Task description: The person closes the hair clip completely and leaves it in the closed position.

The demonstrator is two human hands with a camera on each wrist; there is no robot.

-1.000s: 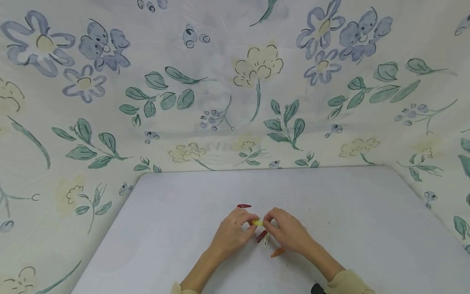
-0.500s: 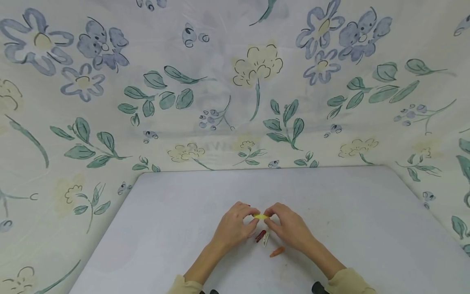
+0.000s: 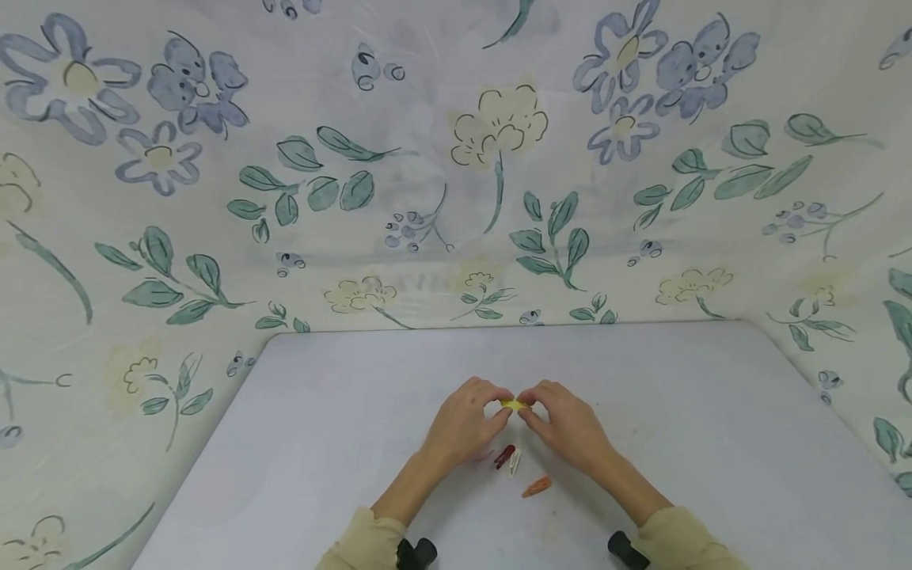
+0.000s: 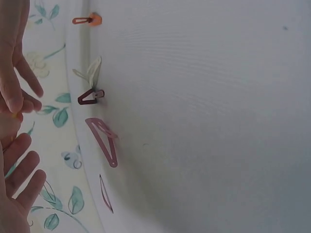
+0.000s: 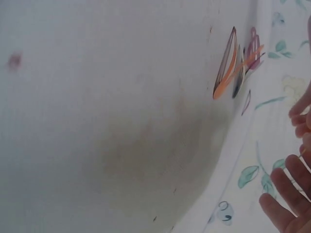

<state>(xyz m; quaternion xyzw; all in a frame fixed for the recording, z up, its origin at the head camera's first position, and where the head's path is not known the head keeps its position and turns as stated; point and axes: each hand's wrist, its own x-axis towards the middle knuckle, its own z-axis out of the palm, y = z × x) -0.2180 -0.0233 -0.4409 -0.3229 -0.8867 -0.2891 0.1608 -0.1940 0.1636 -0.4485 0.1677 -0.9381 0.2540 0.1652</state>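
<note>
Above the white tabletop, both hands meet at a small yellow hair clip [image 3: 514, 404]. My left hand [image 3: 459, 423] pinches its left end between thumb and fingertips, and my right hand [image 3: 572, 426] pinches the other end. Fingertips cover much of the clip, and it barely shows in the wrist views. On the table below lie a dark red snap clip [image 3: 504, 457], a white clip [image 3: 514, 463] and an orange clip [image 3: 537, 487]. The left wrist view also has a pink clip [image 4: 103, 143] and a thin red clip [image 4: 106, 194] on the table.
The white table [image 3: 342, 396] extends around the hands. Behind and beside it hangs a floral cloth [image 3: 427, 174]. Black wrist devices [image 3: 628, 549] sit at both cuffs, near the table's front.
Both hands have moved forward, away from the body, with the yellow clip. The right fingers have closed in on its right end. The red clip at the back is now hidden behind the left hand.
</note>
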